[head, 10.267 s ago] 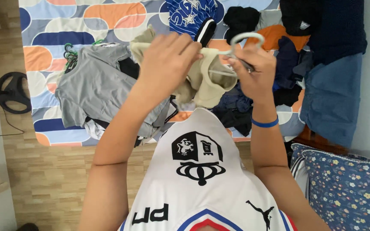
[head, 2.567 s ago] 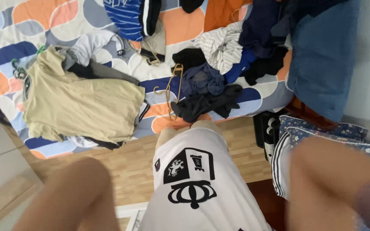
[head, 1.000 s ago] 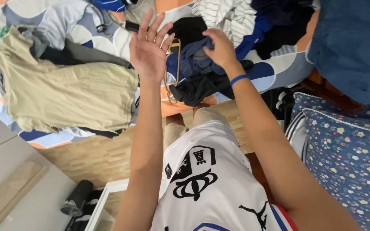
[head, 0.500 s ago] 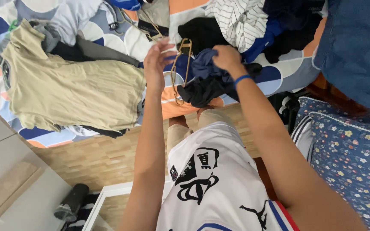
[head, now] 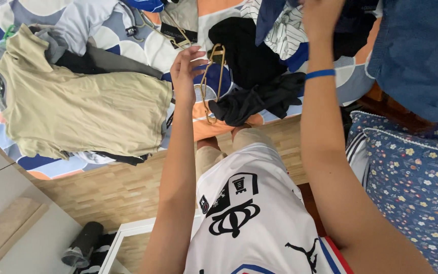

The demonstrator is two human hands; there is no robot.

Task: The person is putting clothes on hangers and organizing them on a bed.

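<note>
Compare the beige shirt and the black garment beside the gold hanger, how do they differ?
The beige shirt lies spread flat; the black garment lies crumpled. The beige shirt is pale and covers far more of the bed than the dark, bunched black garment. The beige shirt lies left of the hanger, the black garment right. Neither is held by a hand.

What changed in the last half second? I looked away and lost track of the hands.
The right hand lifted the dark blue garment up off the pile, towards the frame's top. The left hand stayed at the gold hanger. The beige T-shirt still lies flat on the bed.
</note>
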